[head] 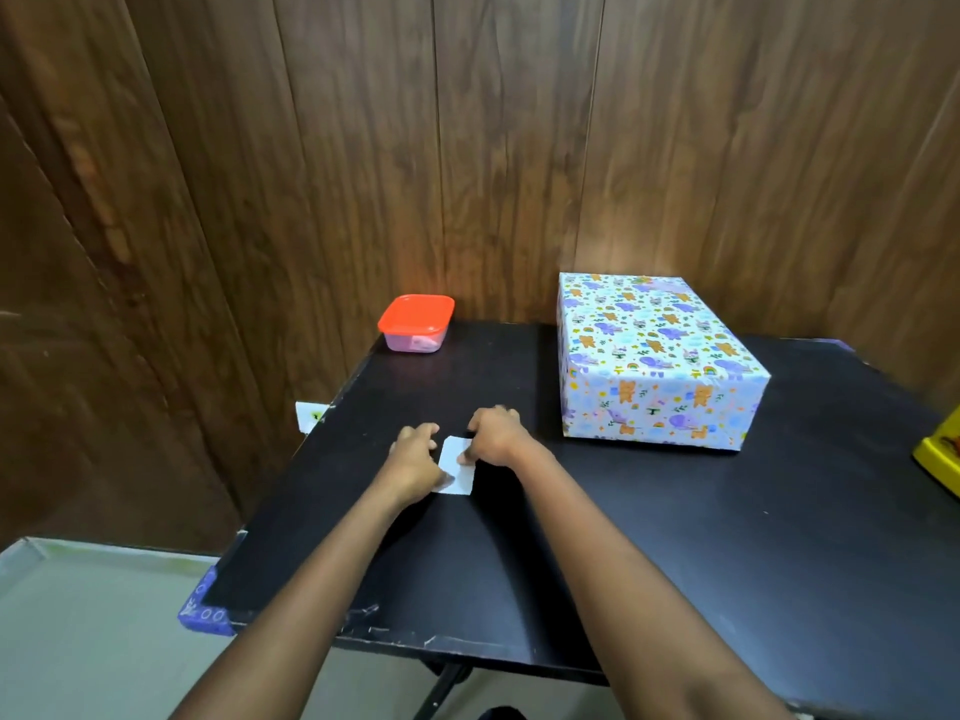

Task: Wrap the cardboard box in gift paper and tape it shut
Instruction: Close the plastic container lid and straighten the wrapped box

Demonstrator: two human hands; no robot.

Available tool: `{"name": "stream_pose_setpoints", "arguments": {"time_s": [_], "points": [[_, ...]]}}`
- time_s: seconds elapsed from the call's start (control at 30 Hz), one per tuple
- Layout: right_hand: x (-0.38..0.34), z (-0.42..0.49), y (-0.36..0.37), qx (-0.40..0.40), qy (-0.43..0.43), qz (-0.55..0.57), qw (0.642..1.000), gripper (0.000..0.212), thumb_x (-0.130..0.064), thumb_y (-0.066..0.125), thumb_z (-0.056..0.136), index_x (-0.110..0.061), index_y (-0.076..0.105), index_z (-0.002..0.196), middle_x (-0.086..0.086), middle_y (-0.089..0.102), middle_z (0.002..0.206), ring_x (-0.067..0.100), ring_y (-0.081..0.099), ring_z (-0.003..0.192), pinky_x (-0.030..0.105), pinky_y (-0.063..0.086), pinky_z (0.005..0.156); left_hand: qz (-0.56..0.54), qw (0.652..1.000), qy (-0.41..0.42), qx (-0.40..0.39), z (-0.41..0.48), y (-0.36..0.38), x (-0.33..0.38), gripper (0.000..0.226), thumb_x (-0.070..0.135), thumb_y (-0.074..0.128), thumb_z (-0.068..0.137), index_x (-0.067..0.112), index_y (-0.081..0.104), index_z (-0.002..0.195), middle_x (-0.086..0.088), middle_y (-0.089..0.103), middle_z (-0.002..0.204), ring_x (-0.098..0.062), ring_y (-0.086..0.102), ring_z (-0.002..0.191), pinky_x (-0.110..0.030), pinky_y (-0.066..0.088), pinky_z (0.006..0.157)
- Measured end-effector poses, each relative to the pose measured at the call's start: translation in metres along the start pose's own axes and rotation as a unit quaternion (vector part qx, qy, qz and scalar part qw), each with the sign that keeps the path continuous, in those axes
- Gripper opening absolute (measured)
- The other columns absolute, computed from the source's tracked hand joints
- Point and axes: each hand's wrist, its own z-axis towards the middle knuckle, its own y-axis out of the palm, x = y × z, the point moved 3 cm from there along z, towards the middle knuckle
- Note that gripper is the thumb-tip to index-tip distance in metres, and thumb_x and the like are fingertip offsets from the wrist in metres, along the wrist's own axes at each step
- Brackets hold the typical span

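Clearly both hands point(415, 457) point(493, 433) pinched a limp white slip point(457, 467) left of the stiff wrapped box point(654, 356), best gripped underneath.

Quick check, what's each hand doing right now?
Left hand: fingers curled, resting on the white paper slip.
Right hand: fingers curled, pressing the same slip; a true grip cannot be told.

Home corner (wood-panelled wall point(363, 148))

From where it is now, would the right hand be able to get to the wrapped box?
Probably yes. The right hand rests on a white card, and only bare black table lies between it and the box.
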Motion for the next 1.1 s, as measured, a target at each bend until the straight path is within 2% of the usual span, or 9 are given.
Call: {"name": "stream_pose_setpoints", "arguments": {"time_s": [0.13, 0.2, 0.27, 0.4, 0.5, 0.67, 0.83, 1.03, 1.1], "points": [[-0.006, 0.008, 0.006, -0.031, 0.017, 0.044, 0.998, 0.03, -0.014, 0.072, 0.08, -0.003, 0.064, 0.106, 0.011, 0.062, 0.116, 0.028, 0.054, 0.113, 0.034, 0.045, 0.097, -0.021, 1.0, 0.011, 0.003, 0.001, 0.0, 0.0, 0.074, 0.002, 0.072, 0.075, 0.012, 0.037, 0.139, -0.002, 0.037, 0.114, -0.018, 0.049, 0.093, -0.024, 0.045, 0.08], [-0.006, 0.004, 0.003, -0.025, 0.017, 0.102, 0.994, 0.01, -0.007, 0.071, 0.079, -0.009, 0.061, 0.082, 0.009, 0.061, 0.095, 0.025, 0.056, 0.096, 0.033, 0.046, 0.085, -0.036, 0.999, 0.01, 0.01, 0.0, -0.002, 0.003, 0.067, 0.001, 0.072, 0.075, 0.012, 0.043, 0.134, -0.002, 0.041, 0.109, -0.016, 0.05, 0.085, -0.024, 0.044, 0.075], [0.001, -0.001, -0.004, -0.011, 0.013, 0.207, 0.978, 0.027, 0.0, 0.067, 0.079, -0.012, 0.048, 0.065, 0.008, 0.053, 0.078, 0.022, 0.05, 0.084, 0.03, 0.042, 0.068, -0.092, 0.996, -0.001, 0.008, 0.0, -0.003, 0.007, 0.052, -0.002, 0.07, 0.076, 0.009, 0.051, 0.123, -0.003, 0.052, 0.093, -0.015, 0.053, 0.077, -0.025, 0.044, 0.07], [0.018, -0.024, -0.033, 0.0, 0.004, 0.372, 0.928, 0.015, 0.006, 0.061, 0.083, -0.007, 0.053, 0.082, 0.011, 0.058, 0.084, 0.021, 0.057, 0.082, 0.023, 0.046, 0.06, -0.222, 0.975, 0.0, -0.011, -0.003, -0.006, 0.033, 0.011, -0.002, 0.063, 0.083, 0.007, 0.064, 0.089, -0.004, 0.061, 0.074, -0.014, 0.054, 0.069, -0.019, 0.041, 0.057], [0.033, -0.036, -0.068, 0.053, -0.013, 0.409, 0.911, 0.012, 0.003, 0.059, 0.086, -0.008, 0.056, 0.083, 0.004, 0.06, 0.078, 0.013, 0.057, 0.067, 0.021, 0.045, 0.058, -0.28, 0.96, 0.024, -0.001, 0.005, -0.004, 0.068, 0.013, 0.0, 0.061, 0.086, 0.008, 0.064, 0.076, -0.007, 0.06, 0.074, -0.013, 0.05, 0.064, -0.02, 0.038, 0.055], [0.054, -0.037, -0.13, 0.194, -0.066, 0.43, 0.879, 0.024, 0.004, 0.058, 0.087, -0.012, 0.057, 0.069, 0.002, 0.056, 0.065, 0.012, 0.054, 0.057, 0.02, 0.048, 0.052, -0.361, 0.932, 0.038, -0.025, 0.035, 0.002, 0.142, 0.02, -0.004, 0.054, 0.087, 0.011, 0.06, 0.075, -0.006, 0.062, 0.075, -0.013, 0.054, 0.067, -0.023, 0.037, 0.056], [0.075, -0.02, -0.175, 0.274, -0.101, 0.431, 0.854, 0.032, 0.009, 0.052, 0.083, -0.015, 0.072, 0.075, -0.008, 0.064, 0.073, 0.008, 0.058, 0.066, 0.021, 0.05, 0.062, -0.405, 0.912, 0.045, -0.054, 0.068, 0.007, 0.202, 0.024, -0.009, 0.048, 0.087, 0.008, 0.062, 0.078, -0.006, 0.062, 0.071, -0.012, 0.054, 0.063, -0.021, 0.039, 0.054], [0.088, -0.011, -0.222, 0.359, -0.11, 0.262, 0.889, 0.036, 0.012, 0.049, 0.082, -0.009, 0.076, 0.095, -0.008, 0.052, 0.077, 0.002, 0.051, 0.074, 0.006, 0.039, 0.067, -0.498, 0.861, -0.022, -0.106, 0.09, 0.012, 0.254, 0.02, 0.001, 0.044, 0.094, 0.0, 0.061, 0.082, -0.011, 0.064, 0.067, -0.014, 0.063, 0.054, -0.023, 0.052, 0.049], [0.09, -0.015, -0.237, 0.369, -0.125, 0.232, 0.892, 0.036, 0.012, 0.05, 0.082, -0.007, 0.075, 0.098, -0.002, 0.052, 0.082, 0.006, 0.051, 0.075, 0.005, 0.038, 0.068, -0.483, 0.867, -0.021, -0.121, 0.089, 0.012, 0.27, 0.017, 0.0, 0.046, 0.094, 0.001, 0.06, 0.085, -0.01, 0.064, 0.072, -0.01, 0.063, 0.053, -0.021, 0.052, 0.049]]}}
